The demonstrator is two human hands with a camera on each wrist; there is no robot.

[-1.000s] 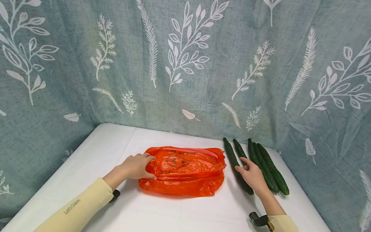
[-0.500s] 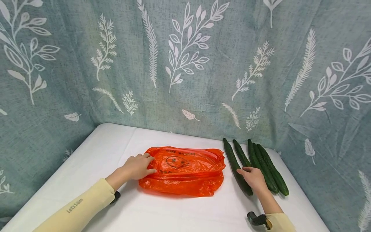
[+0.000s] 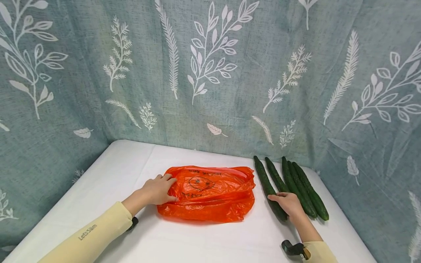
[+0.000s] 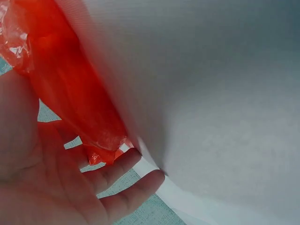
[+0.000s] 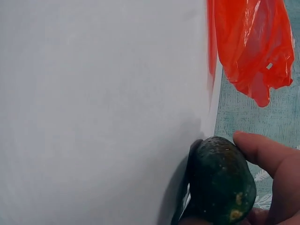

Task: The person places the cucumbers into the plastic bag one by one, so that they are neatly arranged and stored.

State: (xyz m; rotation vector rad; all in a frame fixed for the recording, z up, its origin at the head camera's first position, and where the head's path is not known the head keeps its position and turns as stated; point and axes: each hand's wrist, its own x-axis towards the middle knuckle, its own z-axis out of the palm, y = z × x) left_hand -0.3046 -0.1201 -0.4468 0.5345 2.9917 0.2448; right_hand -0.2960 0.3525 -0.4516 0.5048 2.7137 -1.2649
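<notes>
My left hand (image 3: pixel 158 190) is at the left end of an orange-red plastic bag (image 3: pixel 210 212), thumb toward its front and fingers toward its back. In the left wrist view these fingers (image 4: pixel 133 192) are spread and fairly straight, their tips by the white table surface. The bag lies flat on its side, with a smiling face drawn on it. My right hand (image 3: pixel 290 205) grips the leftmost cucumber (image 3: pixel 263 177) near its front end. In the right wrist view the thumb (image 5: pixel 262 149) presses one side of that cucumber's rounded end, while the other fingers are mostly hidden beneath.
Just right of the gripped cucumber lies a second cucumber (image 3: pixel 274 173). Several more cucumbers (image 3: pixel 307 188) lie side by side near the right edge of the white table (image 3: pixel 197 243). A green-blue curtain (image 3: pixel 148 65) with white leaf prints surrounds the table's back and sides.
My right hand has come down and slightly nearer to me along the leftmost cucumber, and its thumb and fingers have closed round it. The left hand stays at the bag, nearly unmoved.
</notes>
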